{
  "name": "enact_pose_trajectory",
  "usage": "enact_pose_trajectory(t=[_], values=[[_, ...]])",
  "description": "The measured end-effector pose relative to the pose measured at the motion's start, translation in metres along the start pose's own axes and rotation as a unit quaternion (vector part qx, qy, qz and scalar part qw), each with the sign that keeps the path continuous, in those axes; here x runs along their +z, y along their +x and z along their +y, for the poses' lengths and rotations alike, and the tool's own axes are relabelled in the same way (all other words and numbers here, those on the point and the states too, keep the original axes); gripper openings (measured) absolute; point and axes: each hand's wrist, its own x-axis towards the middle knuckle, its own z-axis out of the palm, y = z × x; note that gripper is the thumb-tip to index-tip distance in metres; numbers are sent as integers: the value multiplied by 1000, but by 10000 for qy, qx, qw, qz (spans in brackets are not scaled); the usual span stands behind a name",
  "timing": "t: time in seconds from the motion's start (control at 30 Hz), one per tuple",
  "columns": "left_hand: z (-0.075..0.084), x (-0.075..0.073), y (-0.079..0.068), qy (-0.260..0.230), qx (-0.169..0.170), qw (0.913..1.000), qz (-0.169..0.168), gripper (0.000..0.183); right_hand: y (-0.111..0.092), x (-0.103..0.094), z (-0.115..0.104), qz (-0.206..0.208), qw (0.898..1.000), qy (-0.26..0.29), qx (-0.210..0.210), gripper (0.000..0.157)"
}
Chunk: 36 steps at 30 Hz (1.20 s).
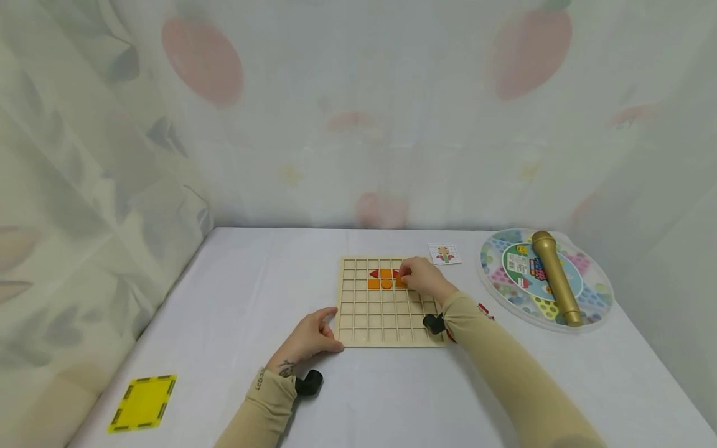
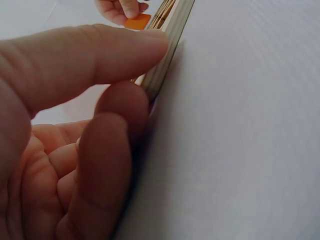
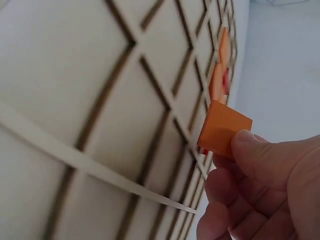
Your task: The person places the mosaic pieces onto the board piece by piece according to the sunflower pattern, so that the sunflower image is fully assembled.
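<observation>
A person in tan sleeves leans in over a white-covered table [image 1: 252, 267] and works on a pale gridded board [image 1: 364, 320] lying on it. The right hand [image 1: 422, 277] pinches a square orange tile [image 3: 222, 131] between thumb and fingers, tilted at the upper part of the grid; whether it touches the board, I cannot tell. The left hand [image 1: 308, 339] holds the board's near left corner. To the left of the held tile are an orange disc [image 1: 386, 284] and another orange square [image 1: 373, 284]; behind them, a third orange square [image 1: 386, 273] sits between red pieces [image 1: 374, 274].

From where I stand, a loose pinch could drop the tile crooked across a ridge, and a brush of the fingertips could unseat its neighbours. If the left hand pulls at the corner, the board could shift. The right forearm passes close to loose red pieces [image 1: 483, 308] and could sweep them aside.

A golden microphone [image 1: 556, 277] lies across a round, colourful container [image 1: 493, 280], whose label carries red and blue lettering too small to read. A little card [image 1: 445, 253] shows a coloured grid pattern. Small dark lettering marks the left wrist, also illegible.
</observation>
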Motion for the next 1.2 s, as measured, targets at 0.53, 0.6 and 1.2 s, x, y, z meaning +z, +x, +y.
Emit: enact_pose_trajectory(t=[0.53,0.6,1.2], values=[[-1,4,-2,40,39,10000,-12,87,-4,16,1,198,9982,-554,105,14],[-2,4,-2,30,28,10000,-3,88,-5,16,0,210,9979,-608,99,14],[1,1,0,51,18,10000,33,87,-53,-66,17,767,9967,-275,-13,28]])
